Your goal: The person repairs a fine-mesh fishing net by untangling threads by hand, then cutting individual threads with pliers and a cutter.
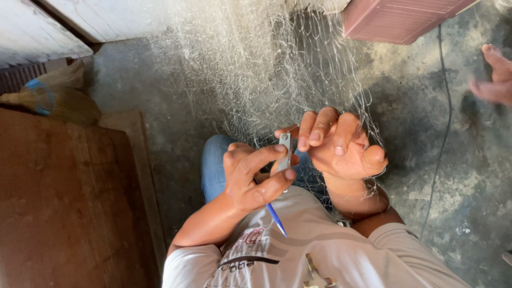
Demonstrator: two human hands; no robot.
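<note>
Head view: fishing net (256, 64) hangs from the top of the frame down to the person's lap. Left hand (253, 176) is closed around a netting needle (285, 154), thumb and forefinger pinching it just below the net's lower edge. Right hand (341, 144) has fingers curled, gripping gathered mesh, right of the needle and touching it. Needle's long axis runs near vertical, pale end up toward the net, blue tip (277, 220) down toward the shirt. Judged mid-mend; how much net is left can't be told.
</note>
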